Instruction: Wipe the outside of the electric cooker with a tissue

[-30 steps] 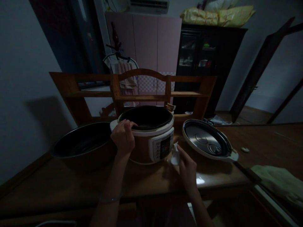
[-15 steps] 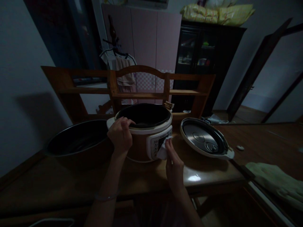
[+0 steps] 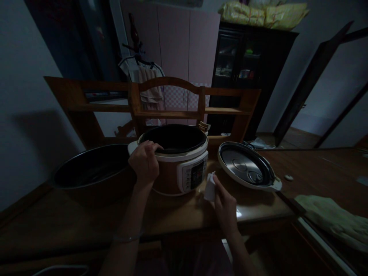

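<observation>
An electric cooker with a brown body, white rim and button panel stands lidless on the wooden desk. My left hand is closed over its near left rim, fingertips curling inside. Off the cooker's right front, my right hand pinches a folded white tissue, apart from the panel. To the left sits a dark, wide inner pot. On the right the cooker's lid lies with its metal inner side up.
A wooden shelf rack rises behind the cooker. A small white object lies right of the lid. Light green cloth is at the lower right. Behind stand a pink wardrobe and a dark cabinet.
My right hand has drawn the tissue away from the button panel, to the right and toward me. My left hand stays on the rim. The view has shifted slightly.
</observation>
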Demonstrator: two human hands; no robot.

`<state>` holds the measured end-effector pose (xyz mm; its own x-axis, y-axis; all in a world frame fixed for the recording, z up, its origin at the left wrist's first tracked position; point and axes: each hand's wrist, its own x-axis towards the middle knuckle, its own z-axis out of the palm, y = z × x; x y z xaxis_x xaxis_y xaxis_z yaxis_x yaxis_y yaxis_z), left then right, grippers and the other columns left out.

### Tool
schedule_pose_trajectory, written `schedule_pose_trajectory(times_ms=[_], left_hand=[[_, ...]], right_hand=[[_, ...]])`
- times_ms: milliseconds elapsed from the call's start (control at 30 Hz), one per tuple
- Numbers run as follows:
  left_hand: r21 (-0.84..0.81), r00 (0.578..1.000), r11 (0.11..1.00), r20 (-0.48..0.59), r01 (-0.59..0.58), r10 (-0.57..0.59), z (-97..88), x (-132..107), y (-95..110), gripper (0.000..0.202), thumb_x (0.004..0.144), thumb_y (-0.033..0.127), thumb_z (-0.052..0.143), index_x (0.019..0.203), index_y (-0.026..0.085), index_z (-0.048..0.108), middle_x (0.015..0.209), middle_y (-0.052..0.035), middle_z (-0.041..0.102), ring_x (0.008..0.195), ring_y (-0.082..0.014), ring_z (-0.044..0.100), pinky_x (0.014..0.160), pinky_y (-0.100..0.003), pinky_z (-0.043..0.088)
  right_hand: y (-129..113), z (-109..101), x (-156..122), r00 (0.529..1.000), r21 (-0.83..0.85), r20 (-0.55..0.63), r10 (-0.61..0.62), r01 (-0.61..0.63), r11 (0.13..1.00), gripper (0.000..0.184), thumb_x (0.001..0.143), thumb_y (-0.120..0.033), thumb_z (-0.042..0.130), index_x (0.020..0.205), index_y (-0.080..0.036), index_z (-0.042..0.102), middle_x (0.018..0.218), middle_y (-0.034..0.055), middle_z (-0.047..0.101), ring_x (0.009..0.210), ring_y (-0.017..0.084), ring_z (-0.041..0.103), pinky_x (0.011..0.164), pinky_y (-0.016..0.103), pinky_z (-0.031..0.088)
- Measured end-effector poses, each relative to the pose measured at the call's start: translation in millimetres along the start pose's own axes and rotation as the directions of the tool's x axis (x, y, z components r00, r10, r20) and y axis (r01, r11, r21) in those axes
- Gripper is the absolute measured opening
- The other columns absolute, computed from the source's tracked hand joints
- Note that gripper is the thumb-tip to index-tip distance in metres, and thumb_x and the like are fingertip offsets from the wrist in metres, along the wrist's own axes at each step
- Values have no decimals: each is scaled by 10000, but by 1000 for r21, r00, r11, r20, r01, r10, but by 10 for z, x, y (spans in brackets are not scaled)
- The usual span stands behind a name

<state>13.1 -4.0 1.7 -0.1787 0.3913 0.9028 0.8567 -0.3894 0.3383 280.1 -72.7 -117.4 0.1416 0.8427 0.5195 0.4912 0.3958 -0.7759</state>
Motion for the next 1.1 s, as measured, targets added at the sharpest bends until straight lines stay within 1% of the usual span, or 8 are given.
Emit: schedule_pose_trajectory(times_ms=[100, 200, 367, 500, 667, 900, 1000, 1100], left_hand=[[-8, 1000, 1000, 2, 25, -25, 14, -2, 1, 809, 1042, 493, -5, 807, 247, 729, 954, -59, 731, 1051, -218, 644, 928, -369, 417], [-17, 999, 999, -6, 42, -43, 25, -3, 5, 814, 1038, 512, -4, 804, 247, 729, 969, -60, 734, 1088, -223, 636, 955, -369, 407], [-2, 999, 999, 16, 41, -41, 11, -2, 13, 807, 1042, 497, -1, 810, 247, 731, 960, -62, 733, 1092, -224, 637, 964, -368, 410], [-2, 999, 999, 7, 36, -36, 6, -1, 17, 803, 1042, 501, 9, 812, 248, 736, 946, -68, 728, 1099, -228, 638, 983, -372, 415], [-15, 999, 999, 10, 45, -45, 17, 0, 13, 812, 1042, 498, 13, 810, 242, 747, 942, -80, 732, 1106, -235, 637, 972, -371, 414], [1, 999, 999, 5, 42, -42, 15, 2, 10, 830, 1039, 506, -5, 806, 244, 747, 932, -73, 729, 1093, -228, 638, 980, -366, 409], [-1, 999, 999, 5, 38, -38, 12, 3, 12, 821, 1041, 505, 4, 813, 246, 749, 938, -70, 731, 1091, -227, 639, 976, -367, 407], [9, 999, 999, 16, 35, -35, 7, 4, 17, 809, 1045, 488, 10, 814, 240, 744, 946, -72, 734, 1082, -230, 643, 962, -374, 409]], right_hand=[[-18, -81, 122, 992, 4, -99, 72, -72, 997, 452, 998, -283, 458, 1435, -265, 573, 1445, 61, 589, 1359, 254, 550, 1108, 402, 471], [-90, -1, 226, 991, 66, -131, 9, -1, 998, 455, 1002, -262, 444, 1442, -280, 562, 1469, 31, 570, 1398, 221, 508, 1146, 388, 433], [-108, 222, 255, 987, 138, -28, -158, 161, 977, 644, 866, -50, 409, 1456, -271, 543, 1512, 1, 519, 1422, 184, 472, 1211, 404, 358], [-32, 245, 182, 987, 141, -17, -157, 158, 977, 721, 767, 1, 424, 1421, -256, 585, 1494, 24, 537, 1401, 206, 500, 1194, 431, 386], [46, 200, 111, 988, 145, 36, -153, 147, 979, 728, 739, 2, 458, 1404, -256, 604, 1476, 39, 556, 1384, 220, 521, 1170, 434, 417], [112, 169, 39, 995, 148, 73, -74, 62, 987, 609, 786, -49, 502, 1337, -253, 664, 1401, 51, 630, 1315, 250, 596, 1130, 454, 456], [58, 94, 31, 996, 176, 65, 54, -65, 982, 431, 908, -205, 542, 1313, -247, 683, 1330, 72, 684, 1237, 275, 653, 1063, 450, 508], [-18, 14, 48, 979, 306, 20, 202, -199, 931, 369, 943, -378, 591, 1252, -223, 717, 1307, 86, 700, 1233, 291, 648, 1037, 431, 519]])
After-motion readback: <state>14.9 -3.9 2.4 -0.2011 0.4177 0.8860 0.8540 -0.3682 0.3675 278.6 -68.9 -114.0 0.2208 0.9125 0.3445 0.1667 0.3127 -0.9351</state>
